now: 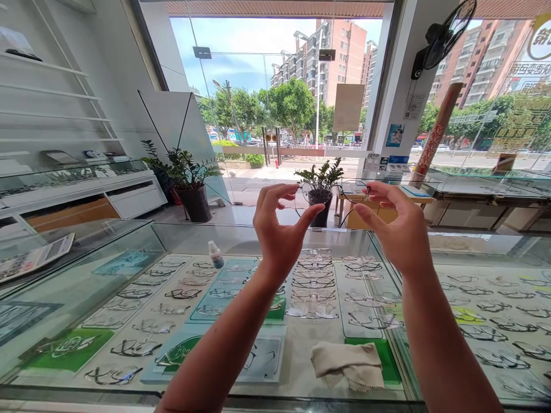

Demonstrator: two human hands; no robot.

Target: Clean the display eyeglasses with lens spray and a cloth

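Raised above a glass display counter, a pair of thin-rimmed eyeglasses (pixel 353 192) is held up toward the window. My left hand (pixel 282 221) grips the left side of the frame, fingers curled above and thumb below. On the other side, my right hand (pixel 394 221) pinches the right rim between fingers and thumb. The left lens is partly hidden by my fingers. Below my hands, a beige cleaning cloth (pixel 346 364) lies crumpled on the counter glass. Farther back on the left stands a small white spray bottle (pixel 216 254).
Rows of eyeglasses (pixel 313 281) fill the glass counter (pixel 150 226). A magazine (pixel 38 261) lies at the far left. Potted plants (pixel 196 201) stand by the glass door, and a wall fan (pixel 447 37) hangs at upper right.
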